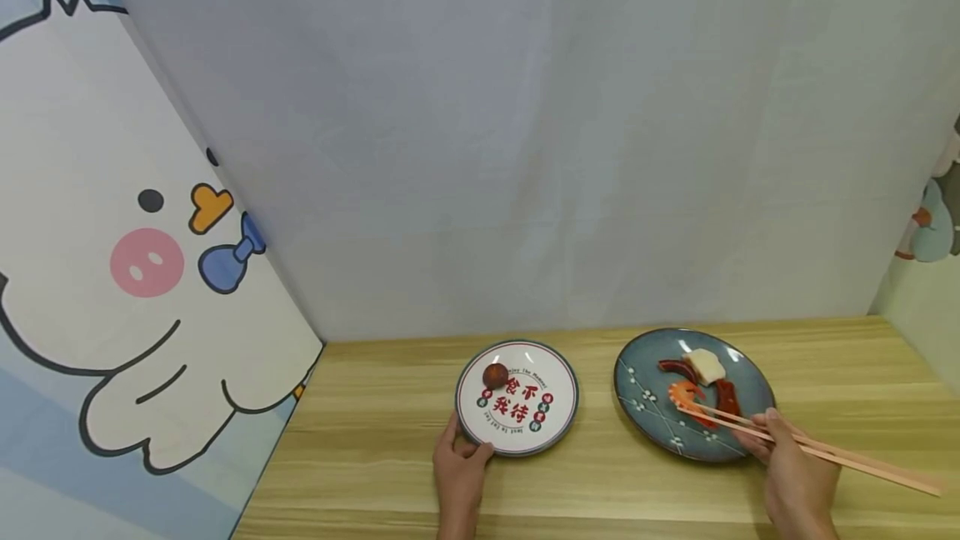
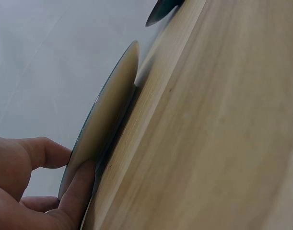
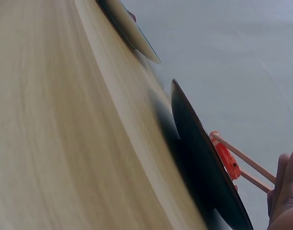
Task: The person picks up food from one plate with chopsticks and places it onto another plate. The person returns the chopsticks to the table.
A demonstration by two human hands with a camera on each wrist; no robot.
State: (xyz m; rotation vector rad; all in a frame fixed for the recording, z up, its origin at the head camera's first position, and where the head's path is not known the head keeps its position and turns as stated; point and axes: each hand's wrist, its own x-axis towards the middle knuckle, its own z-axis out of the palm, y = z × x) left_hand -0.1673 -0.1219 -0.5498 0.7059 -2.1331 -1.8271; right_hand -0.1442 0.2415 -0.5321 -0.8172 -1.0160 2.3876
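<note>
My left hand (image 1: 460,482) grips the near-left rim of a small white plate (image 1: 557,419) with red lettering. In the left wrist view, one finger lies against the plate's underside (image 2: 108,108). A round brown meatball (image 1: 495,375) sits on that plate. My right hand (image 1: 804,482) holds light wooden chopsticks (image 1: 873,465). Their tips touch an orange shrimp (image 1: 682,394) on a blue-green plate (image 1: 637,423); whether they pinch it I cannot tell. Beside the shrimp are a white chunk (image 1: 707,365), a curved dark-red piece (image 1: 677,368) and a reddish-brown piece (image 1: 726,398).
Both plates stand on a wood-grain table (image 1: 360,440), the white one left of the blue-green one, with a gap between. A pale curtain-like wall (image 1: 525,148) rises behind the table. A cartoon-printed panel (image 1: 75,190) borders it on the left.
</note>
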